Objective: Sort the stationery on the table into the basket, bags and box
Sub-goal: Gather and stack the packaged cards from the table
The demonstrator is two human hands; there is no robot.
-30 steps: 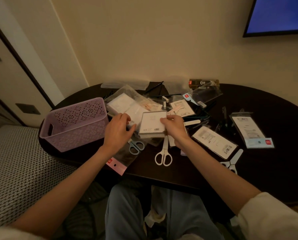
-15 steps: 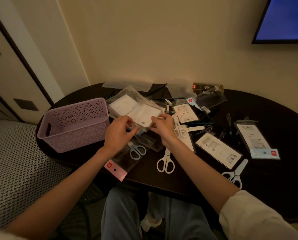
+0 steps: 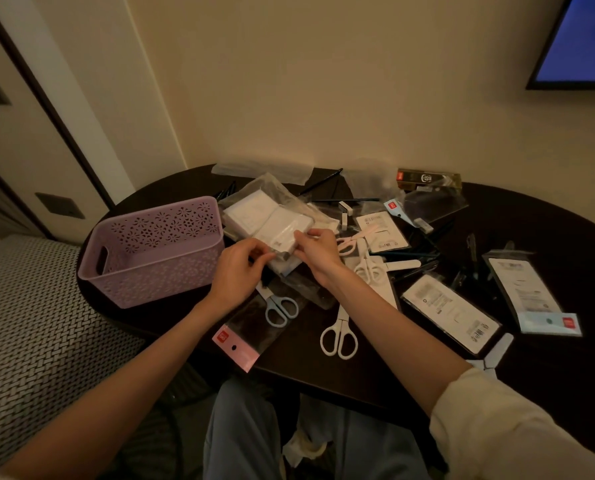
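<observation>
Right now both hands meet over a flat white pad wrapped in clear plastic (image 3: 282,233), which lies tilted above the dark round wooden table (image 3: 548,230). The left hand (image 3: 237,271) has its thumb and fingertips pinched together on the pad's near left corner. The right hand (image 3: 318,252) clamps the pad's near right edge, thumb on top and fingers curled beneath. Just beyond the fingertips a crinkled clear plastic bag with white packs inside (image 3: 254,209) rests on the table, touching the held pad. Left of the left hand's fingers, close but apart, stands the lilac perforated plastic basket (image 3: 157,251); nothing shows inside the part of it that is visible. Below the left wrist lie pale blue-handled scissors (image 3: 278,306) on a clear sleeve with a pink header strip (image 3: 251,332). Near the right forearm lie white-handled scissors (image 3: 339,336). Right of the right hand's fingers sit pink-handled scissors (image 3: 353,239), more white scissors (image 3: 368,266) and several white-labelled flat packets (image 3: 451,311), with dark pens (image 3: 323,181) scattered behind.
</observation>
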